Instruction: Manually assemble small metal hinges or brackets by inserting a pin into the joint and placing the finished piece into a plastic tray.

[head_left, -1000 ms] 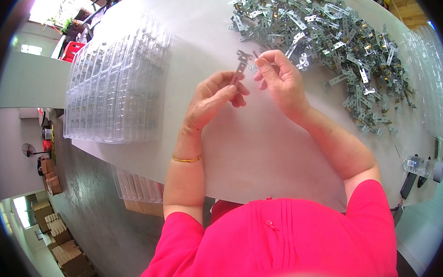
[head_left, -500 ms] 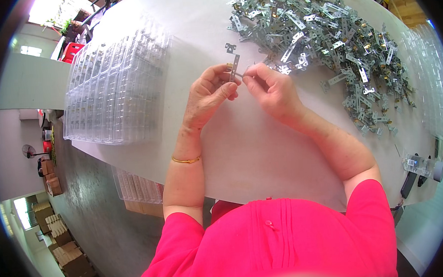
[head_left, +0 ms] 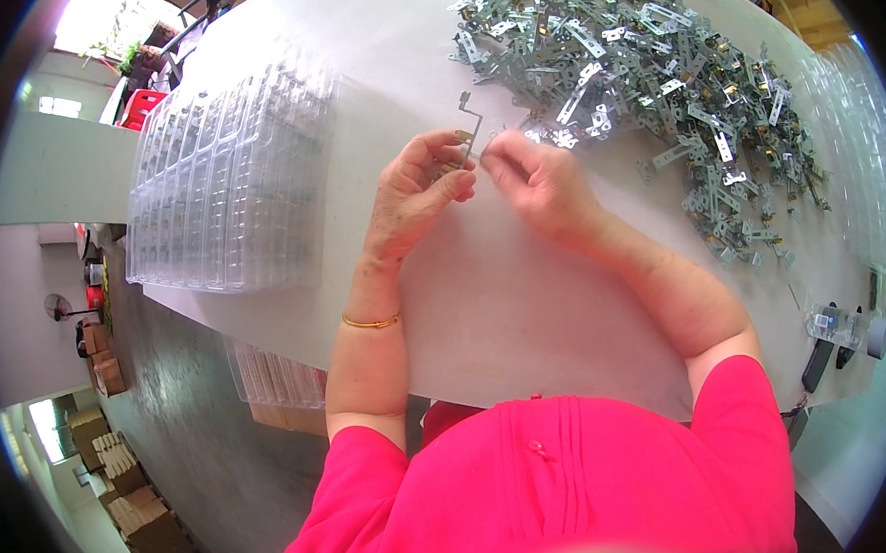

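Observation:
Over the middle of the table, my left hand (head_left: pixel 408 190) pinches a thin metal bracket (head_left: pixel 475 127) between thumb and fingers. The bracket stands upright, seen nearly edge-on, with its bent, stepped upper end sticking up past the fingertips. Right beside it, my right hand (head_left: pixel 550 186) has thumb and forefinger pressed together at the bracket's side; whatever is in that pinch is too small and covered to name. A large heap of similar silvery brackets (head_left: pixel 700 113), some with brass-coloured bits, spreads over the table's far right.
A stack of clear plastic trays (head_left: pixel 223 188) holding small parts stands at the left. More clear trays (head_left: pixel 863 174) line the right edge, with a clear bottle (head_left: pixel 838 328) nearer me. Below the table's left edge, another tray stack (head_left: pixel 280 373) rests on a carton.
The bracket has turned in my left fingers, from showing its flat holed face to nearly edge-on. Both hands stay in almost the same place.

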Action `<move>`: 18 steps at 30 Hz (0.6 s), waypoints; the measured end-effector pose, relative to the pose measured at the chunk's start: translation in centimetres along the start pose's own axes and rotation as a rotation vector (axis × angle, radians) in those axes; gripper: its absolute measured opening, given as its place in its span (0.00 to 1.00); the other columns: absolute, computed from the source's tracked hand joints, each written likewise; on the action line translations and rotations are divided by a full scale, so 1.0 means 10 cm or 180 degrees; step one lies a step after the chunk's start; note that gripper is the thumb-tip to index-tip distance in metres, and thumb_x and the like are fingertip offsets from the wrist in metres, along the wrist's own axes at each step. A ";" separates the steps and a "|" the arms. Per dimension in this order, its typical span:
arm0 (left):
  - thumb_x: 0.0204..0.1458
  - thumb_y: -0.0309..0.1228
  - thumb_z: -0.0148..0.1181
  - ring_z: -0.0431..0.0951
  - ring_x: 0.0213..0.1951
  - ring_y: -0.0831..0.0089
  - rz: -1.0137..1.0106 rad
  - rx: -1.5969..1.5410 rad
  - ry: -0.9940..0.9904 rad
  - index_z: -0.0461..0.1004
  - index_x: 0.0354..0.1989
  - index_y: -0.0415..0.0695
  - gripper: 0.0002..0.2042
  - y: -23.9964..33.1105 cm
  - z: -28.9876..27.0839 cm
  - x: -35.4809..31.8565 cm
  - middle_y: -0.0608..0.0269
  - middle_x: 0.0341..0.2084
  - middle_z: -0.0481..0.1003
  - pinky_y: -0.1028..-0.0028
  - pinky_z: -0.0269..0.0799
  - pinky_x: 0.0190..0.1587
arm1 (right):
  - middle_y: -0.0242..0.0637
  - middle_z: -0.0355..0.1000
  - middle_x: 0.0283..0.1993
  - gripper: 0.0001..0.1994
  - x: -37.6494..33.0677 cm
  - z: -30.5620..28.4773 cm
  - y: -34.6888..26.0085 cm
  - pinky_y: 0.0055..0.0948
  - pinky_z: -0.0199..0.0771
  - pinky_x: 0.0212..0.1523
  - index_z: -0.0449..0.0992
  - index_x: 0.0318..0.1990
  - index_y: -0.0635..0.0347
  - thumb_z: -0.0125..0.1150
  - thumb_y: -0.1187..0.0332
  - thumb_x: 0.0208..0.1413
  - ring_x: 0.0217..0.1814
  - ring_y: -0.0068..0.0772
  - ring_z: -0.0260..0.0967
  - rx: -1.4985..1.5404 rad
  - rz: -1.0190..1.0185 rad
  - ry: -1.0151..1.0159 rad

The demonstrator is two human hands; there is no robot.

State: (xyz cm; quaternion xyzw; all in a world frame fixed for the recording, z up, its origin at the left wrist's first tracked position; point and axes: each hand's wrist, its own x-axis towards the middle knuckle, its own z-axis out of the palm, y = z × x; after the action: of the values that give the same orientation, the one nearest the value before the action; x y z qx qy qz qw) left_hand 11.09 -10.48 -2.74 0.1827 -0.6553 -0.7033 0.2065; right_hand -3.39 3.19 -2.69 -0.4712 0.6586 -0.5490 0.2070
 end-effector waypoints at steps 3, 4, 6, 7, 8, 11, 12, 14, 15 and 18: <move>0.55 0.21 0.65 0.77 0.35 0.79 0.0005 0.0063 0.0076 0.72 0.56 0.39 0.19 -0.03 0.00 -0.01 0.65 0.38 0.77 0.78 0.76 0.41 | 0.42 0.72 0.24 0.03 -0.02 0.03 0.00 0.33 0.69 0.27 0.73 0.36 0.59 0.60 0.71 0.62 0.24 0.33 0.70 -0.0073 -0.0150 -0.0139; 0.55 0.21 0.65 0.77 0.35 0.79 0.0000 0.0057 0.0066 0.72 0.56 0.39 0.19 -0.03 -0.02 -0.01 0.65 0.38 0.77 0.78 0.76 0.41 | 0.42 0.72 0.24 0.03 -0.01 0.04 0.00 0.33 0.69 0.27 0.73 0.36 0.59 0.60 0.71 0.62 0.24 0.33 0.70 -0.0079 -0.0141 -0.0134; 0.55 0.21 0.65 0.78 0.36 0.79 0.0046 -0.0021 0.0039 0.72 0.56 0.39 0.19 -0.02 -0.04 -0.01 0.65 0.38 0.77 0.78 0.76 0.41 | 0.42 0.73 0.25 0.03 0.02 0.05 0.01 0.34 0.69 0.27 0.73 0.37 0.59 0.60 0.71 0.62 0.24 0.34 0.70 0.0137 -0.0012 -0.0004; 0.55 0.21 0.65 0.78 0.36 0.79 0.0051 -0.0019 0.0038 0.72 0.56 0.39 0.19 -0.02 -0.04 0.00 0.65 0.38 0.77 0.78 0.76 0.41 | 0.42 0.73 0.25 0.03 0.01 0.05 0.02 0.34 0.69 0.27 0.73 0.37 0.59 0.60 0.71 0.62 0.24 0.34 0.70 0.0136 -0.0017 -0.0002; 0.56 0.21 0.64 0.78 0.36 0.78 0.0077 -0.0009 0.0075 0.72 0.56 0.38 0.18 -0.03 -0.03 0.01 0.64 0.38 0.77 0.77 0.76 0.41 | 0.43 0.73 0.26 0.03 -0.01 0.05 0.03 0.33 0.70 0.28 0.73 0.37 0.59 0.60 0.71 0.62 0.25 0.34 0.71 0.0051 -0.0112 -0.0056; 0.58 0.23 0.61 0.79 0.36 0.76 0.0078 -0.0049 0.0236 0.72 0.55 0.36 0.16 -0.06 -0.07 0.01 0.61 0.38 0.78 0.75 0.76 0.41 | 0.41 0.73 0.27 0.03 -0.02 0.06 -0.02 0.32 0.70 0.29 0.73 0.38 0.59 0.59 0.71 0.64 0.26 0.31 0.71 0.0023 0.0020 -0.0044; 0.60 0.25 0.60 0.79 0.36 0.74 0.0062 -0.0102 0.0353 0.72 0.55 0.35 0.15 -0.05 -0.09 0.01 0.59 0.37 0.79 0.74 0.76 0.41 | 0.39 0.73 0.27 0.03 -0.01 0.05 -0.05 0.32 0.71 0.29 0.73 0.38 0.58 0.58 0.70 0.65 0.27 0.28 0.72 0.0071 0.0240 0.0027; 0.61 0.27 0.58 0.79 0.35 0.73 0.0044 -0.0285 0.0196 0.72 0.54 0.35 0.15 -0.01 -0.13 0.00 0.58 0.37 0.79 0.73 0.76 0.40 | 0.37 0.73 0.29 0.04 0.01 0.04 -0.03 0.30 0.72 0.30 0.72 0.40 0.58 0.57 0.69 0.66 0.29 0.25 0.72 0.0297 0.0288 0.0145; 0.61 0.28 0.57 0.80 0.35 0.71 0.0023 -0.0469 0.0028 0.72 0.53 0.34 0.15 0.01 -0.15 0.00 0.57 0.36 0.80 0.72 0.76 0.40 | 0.34 0.74 0.31 0.04 0.02 0.03 0.00 0.28 0.72 0.30 0.72 0.41 0.58 0.56 0.69 0.68 0.30 0.23 0.72 0.0521 0.0341 0.0272; 0.60 0.30 0.57 0.80 0.33 0.69 -0.0284 -0.0818 -0.0502 0.74 0.52 0.34 0.15 0.02 -0.19 0.00 0.56 0.34 0.80 0.71 0.76 0.39 | 0.30 0.73 0.35 0.04 0.06 0.06 0.09 0.24 0.73 0.31 0.71 0.42 0.58 0.55 0.68 0.69 0.32 0.20 0.72 0.0833 -0.0123 0.0509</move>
State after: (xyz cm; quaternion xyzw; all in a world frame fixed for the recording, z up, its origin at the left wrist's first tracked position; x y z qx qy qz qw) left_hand 12.10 -12.05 -2.68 0.1279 -0.5653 -0.8020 0.1446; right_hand -3.60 2.31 -3.51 -0.4075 0.5866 -0.6698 0.2030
